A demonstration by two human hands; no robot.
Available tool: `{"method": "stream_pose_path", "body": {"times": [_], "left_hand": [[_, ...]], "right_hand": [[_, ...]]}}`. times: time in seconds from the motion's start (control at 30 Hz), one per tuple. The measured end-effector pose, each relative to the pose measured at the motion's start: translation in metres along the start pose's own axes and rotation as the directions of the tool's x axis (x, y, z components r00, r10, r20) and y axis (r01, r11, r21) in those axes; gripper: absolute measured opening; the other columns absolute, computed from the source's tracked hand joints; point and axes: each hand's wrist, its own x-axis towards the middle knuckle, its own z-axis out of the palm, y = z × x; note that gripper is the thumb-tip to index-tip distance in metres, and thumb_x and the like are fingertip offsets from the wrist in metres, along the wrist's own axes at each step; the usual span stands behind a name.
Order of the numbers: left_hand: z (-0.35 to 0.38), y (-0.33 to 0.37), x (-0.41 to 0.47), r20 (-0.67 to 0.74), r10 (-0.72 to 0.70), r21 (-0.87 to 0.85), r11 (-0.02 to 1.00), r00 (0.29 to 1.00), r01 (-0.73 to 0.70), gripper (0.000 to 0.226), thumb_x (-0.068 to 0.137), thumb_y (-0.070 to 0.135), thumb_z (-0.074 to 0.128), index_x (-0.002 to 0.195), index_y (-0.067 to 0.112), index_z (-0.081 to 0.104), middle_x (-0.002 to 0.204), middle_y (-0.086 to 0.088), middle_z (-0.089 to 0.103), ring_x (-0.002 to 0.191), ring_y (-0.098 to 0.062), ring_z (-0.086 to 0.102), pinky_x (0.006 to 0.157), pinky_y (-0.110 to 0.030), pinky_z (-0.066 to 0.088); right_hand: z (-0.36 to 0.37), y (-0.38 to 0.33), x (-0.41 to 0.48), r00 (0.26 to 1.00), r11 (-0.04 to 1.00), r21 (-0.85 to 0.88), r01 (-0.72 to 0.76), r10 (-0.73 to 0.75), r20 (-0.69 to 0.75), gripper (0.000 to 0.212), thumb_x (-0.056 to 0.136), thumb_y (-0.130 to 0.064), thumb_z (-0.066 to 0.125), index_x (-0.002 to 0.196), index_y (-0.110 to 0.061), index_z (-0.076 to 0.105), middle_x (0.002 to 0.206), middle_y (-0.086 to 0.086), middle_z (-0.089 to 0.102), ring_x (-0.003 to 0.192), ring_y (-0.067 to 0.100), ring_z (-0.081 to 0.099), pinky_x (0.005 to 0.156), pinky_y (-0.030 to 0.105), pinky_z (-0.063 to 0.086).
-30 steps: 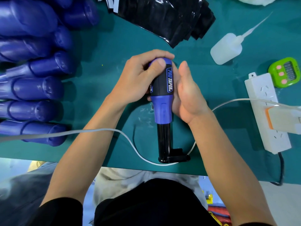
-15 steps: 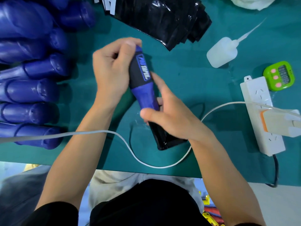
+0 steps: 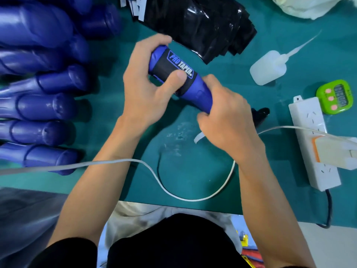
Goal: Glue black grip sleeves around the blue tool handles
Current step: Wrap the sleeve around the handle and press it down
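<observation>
Fingers (image 3: 176,78) of the left hand (image 3: 146,93) are curled tight round the black sleeve (image 3: 173,66), the thumb pressing on its matte face below the blue and white lettering. The right hand (image 3: 228,120) is clamped on the lower end of the blue handle (image 3: 199,95), which lies tilted between both hands over the green worktop (image 3: 193,171). Only its glossy black tip (image 3: 259,115) pokes out past the knuckles. A white strip (image 3: 199,137) peeks from under that hand; whether it is gripped, I cannot tell.

At the left, a heap of smooth blue handles (image 3: 38,105) runs off the edge. A shiny stack of black sleeves (image 3: 202,22) is cut off at the top. To the right are a soft translucent squeeze bottle (image 3: 267,69), a round green timer (image 3: 337,96) and a white power strip (image 3: 313,136). A flat white cable (image 3: 154,176) loops under both forearms.
</observation>
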Motion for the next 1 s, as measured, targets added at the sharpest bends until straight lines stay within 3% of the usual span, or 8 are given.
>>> {"method": "stream_pose_path", "body": {"times": [0.1,0.3,0.4,0.47,0.57,0.73,0.9,1.0], "left_hand": [[0.002,-0.004,-0.001,-0.124,-0.106,0.044,0.993,0.987,0.112,0.026,0.101,0.018,0.060,0.120,0.003,0.071,0.111,0.006,0.069,0.099,-0.003,0.063,0.093,-0.025,0.048],[0.000,-0.004,0.004,-0.154,-0.253,0.111,0.956,0.955,0.271,0.035,0.108,0.029,0.048,0.115,0.012,0.078,0.104,0.011,0.075,0.097,-0.002,0.068,0.092,-0.029,0.054],[-0.001,-0.003,0.003,-0.085,-0.182,0.283,0.938,0.980,0.199,0.033,0.098,0.036,0.057,0.121,0.020,0.075,0.113,0.012,0.075,0.105,-0.009,0.068,0.100,-0.031,0.051],[-0.001,-0.003,0.003,0.062,-0.098,0.375,0.924,0.993,0.068,0.043,0.090,0.041,0.065,0.128,0.021,0.070,0.122,0.009,0.072,0.114,-0.016,0.064,0.104,-0.030,0.046],[0.002,-0.003,0.006,0.174,-0.138,0.340,0.938,0.975,0.072,0.054,0.079,0.046,0.071,0.128,0.024,0.066,0.125,0.011,0.065,0.115,-0.014,0.059,0.100,-0.026,0.044],[0.005,-0.005,0.001,0.097,-0.139,0.196,0.974,0.986,0.118,0.024,0.098,0.029,0.059,0.115,0.017,0.072,0.115,0.010,0.068,0.109,-0.012,0.063,0.100,-0.038,0.049],[0.002,-0.009,0.003,-0.033,-0.247,0.126,0.960,0.968,0.249,0.034,0.108,0.026,0.046,0.120,0.015,0.076,0.108,0.016,0.073,0.103,-0.002,0.068,0.096,-0.032,0.054],[0.005,-0.006,0.001,-0.020,-0.159,0.200,0.967,0.987,0.160,0.033,0.106,0.026,0.049,0.123,0.014,0.074,0.116,0.009,0.074,0.109,-0.007,0.068,0.100,-0.034,0.053]], "right_hand": [[0.006,0.001,0.001,0.998,0.996,-0.088,0.011,-0.016,-0.054,0.046,0.075,-0.013,0.064,0.119,-0.022,0.055,0.086,-0.005,0.055,0.078,0.035,0.052,0.064,0.044,0.047],[0.021,0.002,-0.001,0.979,0.982,-0.183,0.049,-0.083,-0.186,0.046,0.072,-0.008,0.063,0.118,-0.012,0.064,0.087,0.005,0.059,0.074,0.035,0.053,0.055,0.039,0.042],[0.023,0.004,0.001,0.973,0.979,-0.192,0.070,-0.109,-0.204,0.044,0.071,-0.008,0.064,0.115,-0.009,0.066,0.085,0.007,0.061,0.072,0.037,0.055,0.055,0.037,0.035],[0.022,0.007,0.003,0.971,0.979,-0.191,0.067,-0.108,-0.215,0.043,0.071,-0.009,0.065,0.114,-0.009,0.067,0.085,0.007,0.063,0.073,0.038,0.057,0.056,0.037,0.034],[0.021,0.011,0.006,0.974,0.984,-0.171,0.058,-0.094,-0.208,0.047,0.068,-0.007,0.065,0.115,-0.008,0.067,0.086,0.008,0.064,0.071,0.039,0.055,0.055,0.036,0.032],[0.018,0.014,0.007,0.988,0.988,-0.151,0.040,-0.062,-0.140,0.042,0.071,-0.008,0.064,0.112,-0.012,0.062,0.084,0.003,0.058,0.069,0.035,0.049,0.057,0.040,0.041],[0.016,0.015,0.007,0.993,0.992,-0.122,0.015,-0.029,-0.113,0.040,0.073,-0.009,0.064,0.111,-0.017,0.060,0.085,-0.001,0.058,0.071,0.033,0.049,0.061,0.039,0.040],[0.015,0.017,0.009,0.994,0.993,-0.114,0.012,-0.024,-0.105,0.039,0.073,-0.009,0.063,0.111,-0.019,0.059,0.087,-0.003,0.059,0.072,0.031,0.049,0.061,0.038,0.035]]}}
